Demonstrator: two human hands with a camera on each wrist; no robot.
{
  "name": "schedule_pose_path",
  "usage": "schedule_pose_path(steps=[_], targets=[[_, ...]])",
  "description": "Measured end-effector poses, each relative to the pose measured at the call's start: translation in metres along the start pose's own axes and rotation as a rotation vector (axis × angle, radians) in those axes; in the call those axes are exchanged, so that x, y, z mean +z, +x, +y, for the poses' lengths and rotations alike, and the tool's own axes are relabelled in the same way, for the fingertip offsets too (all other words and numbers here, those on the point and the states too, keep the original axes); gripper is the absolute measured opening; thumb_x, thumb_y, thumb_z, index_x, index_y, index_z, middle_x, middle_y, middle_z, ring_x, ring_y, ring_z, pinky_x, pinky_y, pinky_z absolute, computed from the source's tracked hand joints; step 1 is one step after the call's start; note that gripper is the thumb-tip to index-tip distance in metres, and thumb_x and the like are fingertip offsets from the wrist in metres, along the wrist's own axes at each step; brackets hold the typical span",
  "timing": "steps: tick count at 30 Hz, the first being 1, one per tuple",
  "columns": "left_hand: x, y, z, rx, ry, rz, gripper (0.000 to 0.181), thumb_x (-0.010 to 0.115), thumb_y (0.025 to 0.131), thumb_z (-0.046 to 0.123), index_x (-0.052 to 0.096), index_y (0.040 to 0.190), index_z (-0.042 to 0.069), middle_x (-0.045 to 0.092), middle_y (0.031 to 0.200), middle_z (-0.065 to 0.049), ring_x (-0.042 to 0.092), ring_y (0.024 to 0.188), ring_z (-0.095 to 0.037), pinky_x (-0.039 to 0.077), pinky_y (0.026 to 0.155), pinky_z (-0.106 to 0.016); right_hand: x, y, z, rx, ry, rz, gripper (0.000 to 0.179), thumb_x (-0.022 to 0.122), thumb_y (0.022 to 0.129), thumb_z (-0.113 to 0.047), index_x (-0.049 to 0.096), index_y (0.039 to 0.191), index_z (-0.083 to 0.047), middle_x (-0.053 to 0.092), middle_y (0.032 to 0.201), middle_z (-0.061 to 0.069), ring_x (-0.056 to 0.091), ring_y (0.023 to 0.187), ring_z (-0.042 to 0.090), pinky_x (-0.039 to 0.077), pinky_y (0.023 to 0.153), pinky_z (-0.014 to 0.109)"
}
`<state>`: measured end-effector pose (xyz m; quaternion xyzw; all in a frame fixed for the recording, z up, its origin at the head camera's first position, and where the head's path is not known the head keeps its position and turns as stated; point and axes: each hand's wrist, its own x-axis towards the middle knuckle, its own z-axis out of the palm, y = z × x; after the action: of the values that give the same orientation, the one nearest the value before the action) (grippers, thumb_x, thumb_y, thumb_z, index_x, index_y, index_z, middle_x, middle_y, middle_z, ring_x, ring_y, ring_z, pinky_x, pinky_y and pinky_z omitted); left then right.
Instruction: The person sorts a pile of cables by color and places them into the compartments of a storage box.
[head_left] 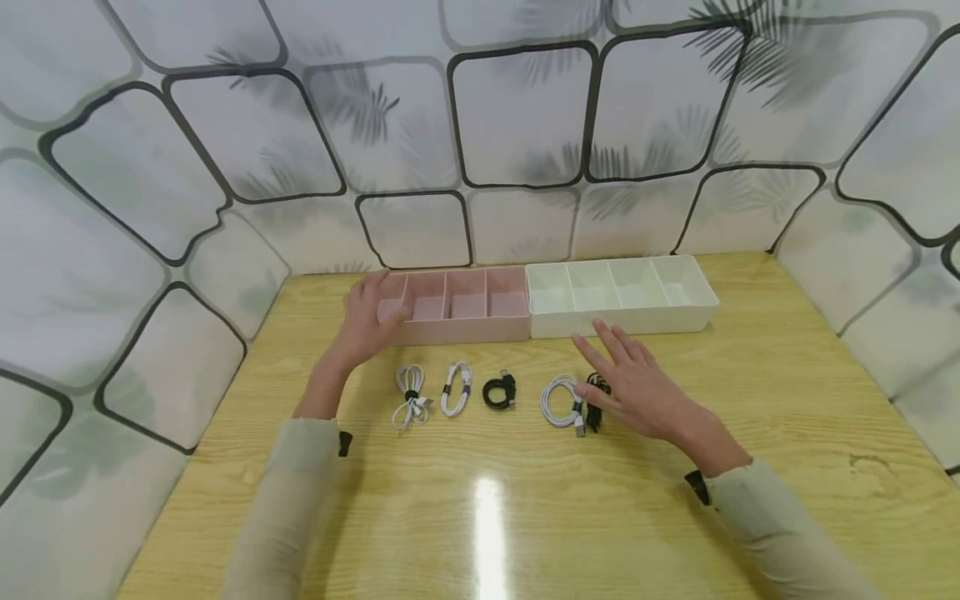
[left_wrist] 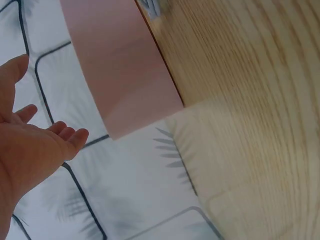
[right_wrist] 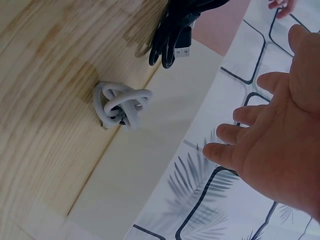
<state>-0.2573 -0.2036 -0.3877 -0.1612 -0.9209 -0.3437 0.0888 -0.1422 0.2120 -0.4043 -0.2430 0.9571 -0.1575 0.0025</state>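
My left hand [head_left: 369, 323] is at the left end of a pink divided box [head_left: 457, 333], its thumb and fingers apart; contact cannot be told. In the left wrist view that hand's fingers are loosely extended beside the box. My right hand [head_left: 637, 387] hovers with spread fingers near a bundled black cable [head_left: 594, 417] and a coiled pale grey cable [head_left: 546, 404]. Further left lie a coiled black cable [head_left: 510, 387], a looped white cable [head_left: 467, 388] and a tied white cable [head_left: 408, 379]. The right wrist view shows a knotted pale cable [right_wrist: 135, 97] below the black bundle.
A white divided box [head_left: 622, 323] stands end to end with the pink one at the back of the wooden table [head_left: 420, 508]. Patterned panels [head_left: 521, 117] rise behind and on both sides. Bright glare streaks the table's front.
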Motion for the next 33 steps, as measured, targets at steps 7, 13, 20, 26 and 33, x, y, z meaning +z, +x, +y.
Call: schedule_pose_path(steps=[7,13,20,26,33], targets=[[-0.01,0.008,-0.025,-0.105,-0.087,-0.038,0.075,0.06,0.095,0.015,0.02,0.155,-0.003,0.02,0.157,-0.03,0.011,0.146,-0.049,0.013,0.114,-0.064,0.0,0.001,-0.001,0.001,-0.008,-0.017,0.073,0.047,0.103,-0.049,0.018,0.16,-0.014,0.004,0.164,0.023,0.008,0.148,0.048,0.012,0.115,0.064],[-0.011,0.009,-0.046,-0.165,-0.257,-0.079,0.081,0.063,0.095,0.007,0.012,0.158,0.001,0.013,0.161,-0.026,0.014,0.147,-0.046,0.019,0.116,-0.06,0.001,0.0,-0.001,0.01,-0.016,-0.024,0.073,0.047,0.103,-0.048,0.018,0.16,-0.014,0.004,0.164,0.023,0.009,0.148,0.048,0.012,0.115,0.064],[-0.014,0.003,-0.052,-0.196,-0.394,-0.135,0.081,0.062,0.097,0.006,0.01,0.159,0.005,0.011,0.162,-0.028,0.02,0.144,-0.052,0.025,0.113,-0.061,0.0,0.0,-0.002,0.006,-0.007,-0.024,0.074,0.048,0.103,-0.048,0.018,0.16,-0.013,0.004,0.164,0.024,0.009,0.148,0.049,0.014,0.115,0.064],[-0.022,-0.003,-0.038,-0.21,-0.435,-0.18,0.081,0.061,0.098,0.009,0.009,0.159,0.001,0.012,0.161,-0.03,0.021,0.144,-0.052,0.025,0.113,-0.062,0.0,0.0,-0.002,0.003,0.006,-0.018,0.073,0.048,0.103,-0.048,0.018,0.16,-0.013,0.004,0.164,0.024,0.011,0.147,0.05,0.015,0.114,0.065],[-0.026,-0.007,-0.032,-0.23,-0.418,-0.199,0.08,0.06,0.1,0.013,0.006,0.158,-0.002,0.011,0.16,-0.031,0.02,0.144,-0.052,0.025,0.113,-0.061,0.0,0.0,-0.002,0.007,0.036,-0.026,0.073,0.048,0.103,-0.047,0.017,0.16,-0.012,0.003,0.164,0.025,0.012,0.147,0.049,0.018,0.112,0.066]])
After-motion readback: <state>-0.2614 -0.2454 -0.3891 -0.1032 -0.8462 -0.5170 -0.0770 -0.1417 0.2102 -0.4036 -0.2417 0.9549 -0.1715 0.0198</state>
